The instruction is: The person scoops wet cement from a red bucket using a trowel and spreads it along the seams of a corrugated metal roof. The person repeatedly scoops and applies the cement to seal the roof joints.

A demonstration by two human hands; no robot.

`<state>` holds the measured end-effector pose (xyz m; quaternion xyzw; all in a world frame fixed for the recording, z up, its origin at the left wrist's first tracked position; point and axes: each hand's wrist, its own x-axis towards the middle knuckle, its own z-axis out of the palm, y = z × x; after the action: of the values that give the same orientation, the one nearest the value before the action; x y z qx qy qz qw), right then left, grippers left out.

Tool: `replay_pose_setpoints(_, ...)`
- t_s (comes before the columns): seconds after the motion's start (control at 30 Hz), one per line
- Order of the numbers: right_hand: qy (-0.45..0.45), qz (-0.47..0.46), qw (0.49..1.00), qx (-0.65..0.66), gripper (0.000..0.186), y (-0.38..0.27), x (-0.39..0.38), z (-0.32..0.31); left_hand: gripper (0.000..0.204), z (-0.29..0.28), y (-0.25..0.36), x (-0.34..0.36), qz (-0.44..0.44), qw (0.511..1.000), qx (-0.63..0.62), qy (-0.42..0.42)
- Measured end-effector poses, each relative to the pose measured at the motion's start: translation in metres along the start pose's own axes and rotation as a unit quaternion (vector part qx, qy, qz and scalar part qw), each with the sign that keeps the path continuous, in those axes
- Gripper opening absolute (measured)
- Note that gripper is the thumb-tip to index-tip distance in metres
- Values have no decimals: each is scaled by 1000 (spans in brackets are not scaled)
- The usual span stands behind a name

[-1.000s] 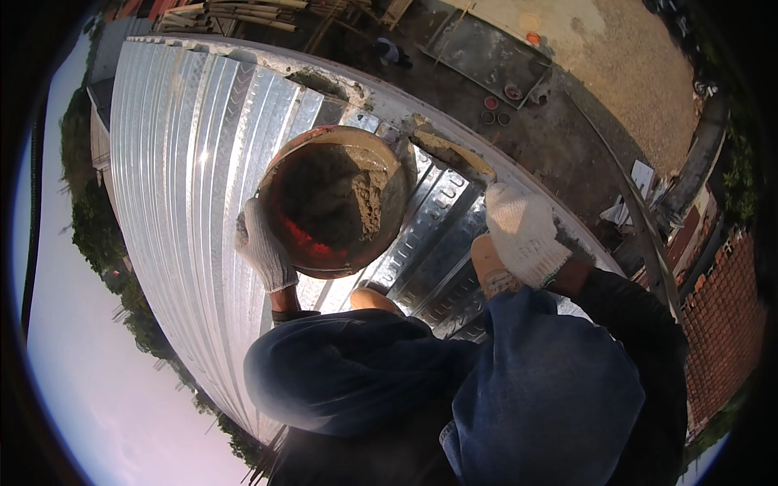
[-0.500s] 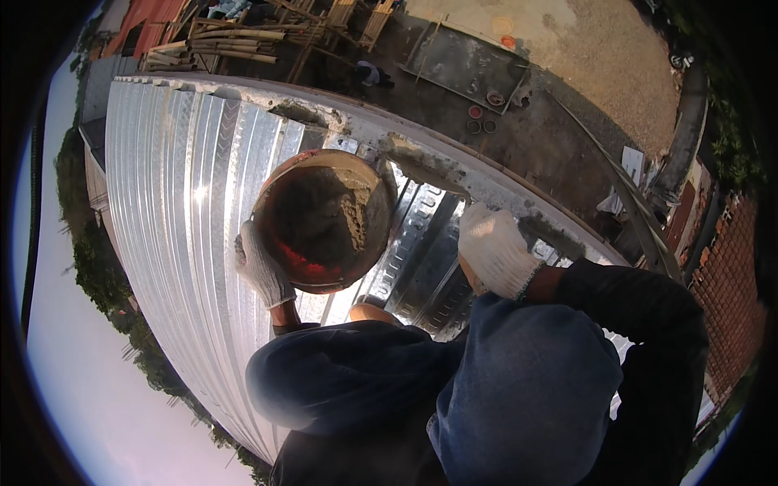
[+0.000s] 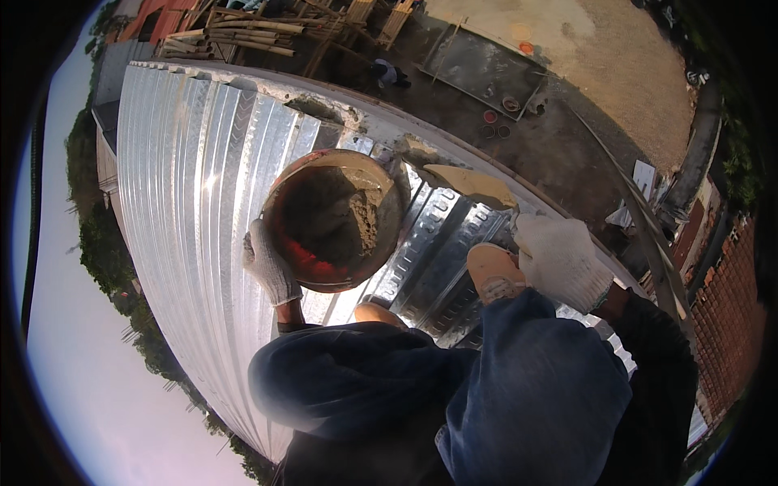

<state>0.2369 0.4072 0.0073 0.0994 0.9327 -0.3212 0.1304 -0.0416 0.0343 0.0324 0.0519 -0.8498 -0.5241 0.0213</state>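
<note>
My left hand (image 3: 271, 263), in a white knit glove, is closed on the near left rim of a round, reddish bucket (image 3: 311, 262). Grey wet mortar (image 3: 369, 215) lies inside, heaped toward the right. My gloved right hand (image 3: 567, 261) is closed around a trowel, whose handle is mostly hidden by the fingers. The trowel's tan, mortar-smeared blade (image 3: 470, 185) points left along the rough concrete edge (image 3: 344, 115), to the right of the bucket. Whether the blade touches the concrete, I cannot tell. Below the right hand shows my tan shoe (image 3: 493, 267).
Ribbed shiny metal decking (image 3: 178, 162) spreads under the bucket and my feet. Past the concrete edge the ground drops far below, with a person (image 3: 391, 74), a mixing tray (image 3: 482, 69), small buckets (image 3: 490, 117) and stacked bamboo poles (image 3: 255, 36). A brick wall (image 3: 729, 300) stands right.
My right hand has moved rightward, and the trowel blade now shows clearly along the concrete edge. My left hand keeps its grip on the bucket. The whole view has shifted slightly.
</note>
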Motion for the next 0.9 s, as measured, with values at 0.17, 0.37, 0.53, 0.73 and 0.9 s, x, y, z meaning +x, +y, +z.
replay_pose_setpoints(0.17, 61, -40, 996, 52, 17, 17, 9, 14, 27, 3, -1, -4, 13, 1000, -1, 14)
replay_pose_setpoints(0.37, 113, -33, 988, 101, 17, 25, 25, 10, 27, 6, 3, -4, 0, 1000, -10, 23)
replay_pose_setpoints(0.53, 56, -62, 995, 52, 20, 25, 26, 5, 27, 6, 1, -6, 4, 999, -10, 30)
replay_pose_setpoints(0.73, 58, -53, 996, 32, 21, 29, 38, 10, 27, 4, 2, -6, 14, 1000, -3, 22)
replay_pose_setpoints(0.9, 21, -21, 999, 34, 23, 31, 38, 10, 28, 3, -2, -5, -1, 999, -18, 33)
